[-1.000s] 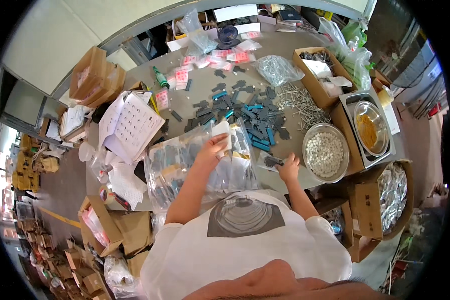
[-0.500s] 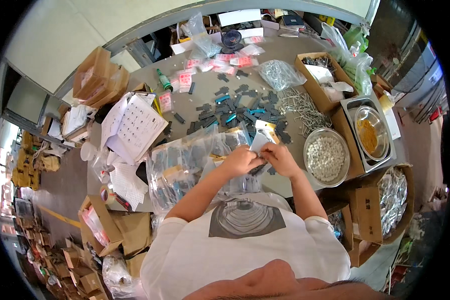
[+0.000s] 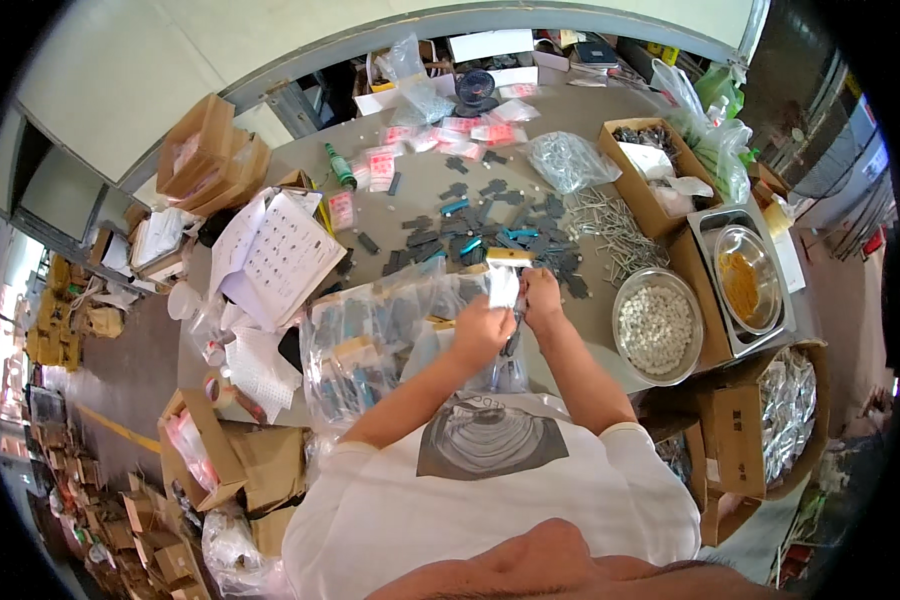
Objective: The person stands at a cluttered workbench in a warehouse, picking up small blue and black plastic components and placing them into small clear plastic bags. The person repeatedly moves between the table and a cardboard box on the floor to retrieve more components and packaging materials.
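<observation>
A small white packet with a yellow top (image 3: pixel 504 286) stands up out of my left hand (image 3: pixel 484 330), whose fingers are closed round its lower part. My right hand (image 3: pixel 542 298) is closed close beside the packet's right edge; what its fingers pinch, if anything, is hidden. Below the hands, dark slim pieces (image 3: pixel 511 345) show near a clear bag. To the left lie clear plastic bags (image 3: pixel 355 350) filled with dark, blue and yellowish parts. Just beyond the hands spreads a loose pile of dark grey plastic pieces (image 3: pixel 490 225), with several blue ones among them.
A bowl of white plugs (image 3: pixel 658 325) stands right of my hands, with loose screws (image 3: pixel 615 235) beyond it. Further right are a bowl of yellow parts (image 3: pixel 743 280) and cardboard boxes (image 3: pixel 735 425). Printed sheets (image 3: pixel 280 255) lie left; a green bottle (image 3: pixel 340 166) and small fan (image 3: pixel 475 90) sit farther back.
The packet has turned more upright and moved slightly left, its yellow top now facing away from me. My left hand has closed round it, and my right hand has drawn up beside it.
</observation>
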`<state>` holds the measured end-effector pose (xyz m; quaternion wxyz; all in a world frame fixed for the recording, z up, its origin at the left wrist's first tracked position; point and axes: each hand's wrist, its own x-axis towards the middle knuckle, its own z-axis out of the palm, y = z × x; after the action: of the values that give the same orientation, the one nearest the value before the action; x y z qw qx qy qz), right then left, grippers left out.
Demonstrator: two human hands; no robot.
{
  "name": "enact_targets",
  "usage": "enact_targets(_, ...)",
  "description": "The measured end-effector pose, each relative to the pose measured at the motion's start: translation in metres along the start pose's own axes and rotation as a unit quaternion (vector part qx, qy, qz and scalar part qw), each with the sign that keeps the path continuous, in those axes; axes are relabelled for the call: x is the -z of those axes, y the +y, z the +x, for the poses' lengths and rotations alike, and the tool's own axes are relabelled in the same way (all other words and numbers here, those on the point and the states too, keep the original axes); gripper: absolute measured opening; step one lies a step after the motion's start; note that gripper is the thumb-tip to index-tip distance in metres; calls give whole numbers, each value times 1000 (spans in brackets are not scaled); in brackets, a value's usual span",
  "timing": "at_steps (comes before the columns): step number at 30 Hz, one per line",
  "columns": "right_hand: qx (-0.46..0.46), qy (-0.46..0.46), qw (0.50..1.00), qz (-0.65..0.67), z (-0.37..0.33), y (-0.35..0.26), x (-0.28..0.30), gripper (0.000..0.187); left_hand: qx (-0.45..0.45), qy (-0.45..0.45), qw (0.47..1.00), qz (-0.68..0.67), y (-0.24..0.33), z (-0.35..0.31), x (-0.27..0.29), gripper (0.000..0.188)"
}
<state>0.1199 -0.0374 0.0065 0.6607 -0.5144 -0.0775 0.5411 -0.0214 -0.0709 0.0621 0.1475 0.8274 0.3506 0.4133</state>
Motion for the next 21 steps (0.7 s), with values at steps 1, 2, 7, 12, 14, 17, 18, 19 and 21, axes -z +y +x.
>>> enact_targets(1, -20, 14, 998, 65, 3, 0, -2, 14, 145, -60, 986, -51, -12, -4, -3, 33)
enact_targets(2, -41, 30, 991, 128, 3, -2, -5, 15, 221, -88, 964, -119, -21, -6, -3, 36)
enact_targets(7, -65, 86, 937, 332, 40, 6, 12, 8, 427, -234, 800, -351, -31, -9, -5, 30)
enact_targets(12, 196, -30, 922, -333, 48, 24, 56, 15, 531, -161, 598, -578, -33, -3, -3, 27)
enact_targets(14, -13, 5, 1000, -6, 30, 17, 49, 17, 522, -160, 605, -580, -40, 2, 4, 24)
enact_targets(17, -155, -32, 987, 35, 8, 29, 61, 26, 516, -125, 662, -529, -48, 10, 8, 22)
enact_targets(18, -170, -95, 981, -26, 7, 42, 74, 28, 508, -111, 684, -512, -51, 12, 10, 21)
enact_targets(19, -93, -138, 973, -162, -2, 51, 77, 31, 499, -96, 705, -494, -54, 14, 13, 21)
enact_targets(21, 64, -211, 882, -416, -25, 63, 65, 36, 485, -70, 737, -465, -53, 20, 19, 15)
